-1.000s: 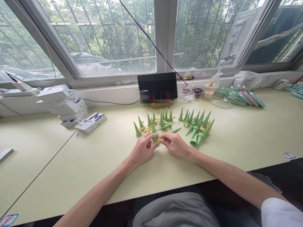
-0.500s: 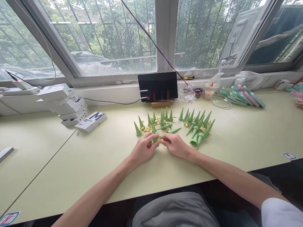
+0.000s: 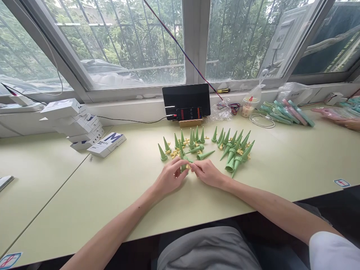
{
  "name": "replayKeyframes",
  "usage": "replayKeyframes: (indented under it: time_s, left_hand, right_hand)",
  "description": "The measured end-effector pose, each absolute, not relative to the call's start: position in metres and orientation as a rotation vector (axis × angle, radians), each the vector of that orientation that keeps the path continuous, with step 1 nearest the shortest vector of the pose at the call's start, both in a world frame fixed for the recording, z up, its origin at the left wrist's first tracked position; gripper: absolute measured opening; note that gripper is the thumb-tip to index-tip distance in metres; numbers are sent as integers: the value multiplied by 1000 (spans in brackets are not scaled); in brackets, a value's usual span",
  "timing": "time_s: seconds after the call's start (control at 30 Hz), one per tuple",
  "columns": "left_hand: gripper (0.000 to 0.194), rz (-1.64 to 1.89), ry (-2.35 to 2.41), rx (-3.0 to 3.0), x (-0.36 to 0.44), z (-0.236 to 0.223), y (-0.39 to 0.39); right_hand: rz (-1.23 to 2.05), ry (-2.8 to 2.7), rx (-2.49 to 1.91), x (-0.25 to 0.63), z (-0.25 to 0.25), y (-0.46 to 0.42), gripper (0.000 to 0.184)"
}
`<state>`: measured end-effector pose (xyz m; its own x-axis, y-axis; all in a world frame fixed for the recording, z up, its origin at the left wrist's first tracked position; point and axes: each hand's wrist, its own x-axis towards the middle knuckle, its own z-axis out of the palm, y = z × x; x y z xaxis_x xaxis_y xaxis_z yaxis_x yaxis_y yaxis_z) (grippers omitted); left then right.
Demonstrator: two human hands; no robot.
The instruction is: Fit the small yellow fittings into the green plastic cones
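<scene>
My left hand (image 3: 170, 175) is closed around a green plant watering spike (image 3: 182, 162) that points upward at the table's middle. Fingertips of my right hand (image 3: 207, 173) pinch a small yellow valve (image 3: 189, 166) at the spike's side; the hands almost touch, and part of the valve is hidden. Just beyond, several green spikes (image 3: 191, 140) stand upright with small yellow valves (image 3: 174, 153) among them, and a loose green spike (image 3: 206, 155) lies on its side. To the right of my right hand is a heap of green spikes with yellow valves (image 3: 237, 159), some leaning, some lying.
A dark tablet (image 3: 185, 98) with a phone (image 3: 189, 113) before it stands at the windowsill. White boxes (image 3: 107, 144) are stacked at left. At right are a bagged cup (image 3: 249, 105), a coiled white cable (image 3: 262, 122), packaged items (image 3: 294, 112) and another person's hand (image 3: 350, 123).
My right fingers have closed in and turned slightly at the yellow valve. My left hand keeps its place on the spike. At far right, a person's hand has moved in with a pink package.
</scene>
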<state>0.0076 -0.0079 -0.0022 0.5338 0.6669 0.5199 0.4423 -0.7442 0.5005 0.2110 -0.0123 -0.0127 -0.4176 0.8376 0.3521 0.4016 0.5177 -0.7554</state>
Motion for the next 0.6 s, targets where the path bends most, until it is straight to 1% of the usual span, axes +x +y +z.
replayKeyframes:
  time_s: [0.1,0.27,0.37,0.47,0.6]
  left_hand:
    - [15,1037,941,2472,7,-3,-8]
    - [14,1058,1027,2453,8,-3,-8]
    - [14,1057,1053,2445,8,-2,-8]
    - [15,1050,1041,2446,8,-2,-8]
    - [14,1046,997,2465,8,-2,-8]
  right_hand:
    - [717,-2014,-1010,211,-10,-13,50]
    - [784,-1944,-937,211,-7,-16,25]
    - [807,-1933,-901,212,-7,-16,17]
    - [815,-1947,-901,212,-7,-16,17]
    - [774,-1984,-950,212,-8,-15,24]
